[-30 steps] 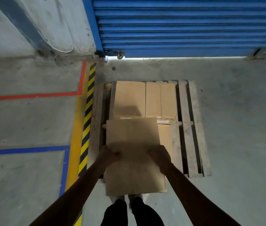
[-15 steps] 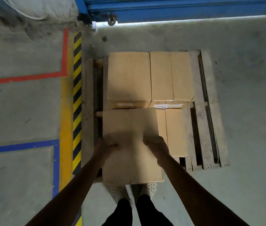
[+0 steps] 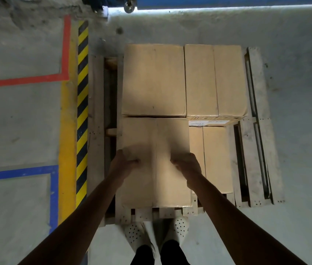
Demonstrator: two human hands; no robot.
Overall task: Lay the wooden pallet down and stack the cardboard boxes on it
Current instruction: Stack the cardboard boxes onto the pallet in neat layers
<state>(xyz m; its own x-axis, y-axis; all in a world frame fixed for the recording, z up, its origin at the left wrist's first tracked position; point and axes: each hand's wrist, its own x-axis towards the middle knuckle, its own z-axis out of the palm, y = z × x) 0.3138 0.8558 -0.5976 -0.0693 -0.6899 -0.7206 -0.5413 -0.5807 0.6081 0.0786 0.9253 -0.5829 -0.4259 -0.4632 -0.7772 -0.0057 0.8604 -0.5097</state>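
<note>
- Boxes: matt brown cardboard, smooth, creased at the seams.
- Pallet: rough bare wood, pale and worn.
- Floor: rough grey concrete, with painted lines.
- Shoes: pale, perforated.

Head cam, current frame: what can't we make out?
- Head view: left hand and right hand are motion-blurred; grip on the near left box unclear.
- Head view: what that box rests on, hidden by the box itself.
- Head view: white label print, too small.
</note>
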